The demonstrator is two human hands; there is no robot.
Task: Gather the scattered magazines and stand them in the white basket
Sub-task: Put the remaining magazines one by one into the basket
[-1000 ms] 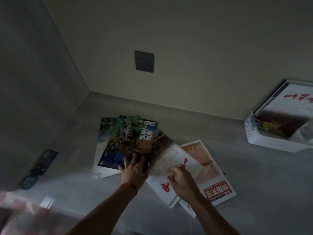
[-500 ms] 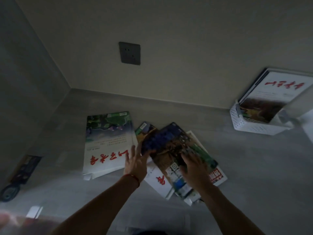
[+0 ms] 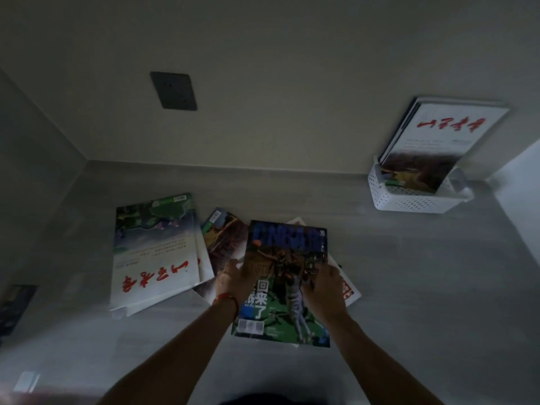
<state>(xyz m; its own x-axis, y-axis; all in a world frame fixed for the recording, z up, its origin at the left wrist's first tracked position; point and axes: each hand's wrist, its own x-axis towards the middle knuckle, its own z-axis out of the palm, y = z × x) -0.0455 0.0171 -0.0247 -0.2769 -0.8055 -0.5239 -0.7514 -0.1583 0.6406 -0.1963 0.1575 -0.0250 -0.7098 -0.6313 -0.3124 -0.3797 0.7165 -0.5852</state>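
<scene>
My left hand (image 3: 232, 280) and right hand (image 3: 325, 283) each pinch a side edge of the NBA magazine (image 3: 285, 283), fingers curled on it. Bare gray floor (image 3: 423, 287) lies toward 2 o'clock, up to the white basket (image 3: 409, 200) by the wall.

Dim interior corner. Pale beige back wall (image 3: 292, 83) with one dark square socket plate (image 3: 173, 91); grey left side wall (image 3: 32, 159); smooth grey surface (image 3: 423, 287), faint glare at lower left.
</scene>
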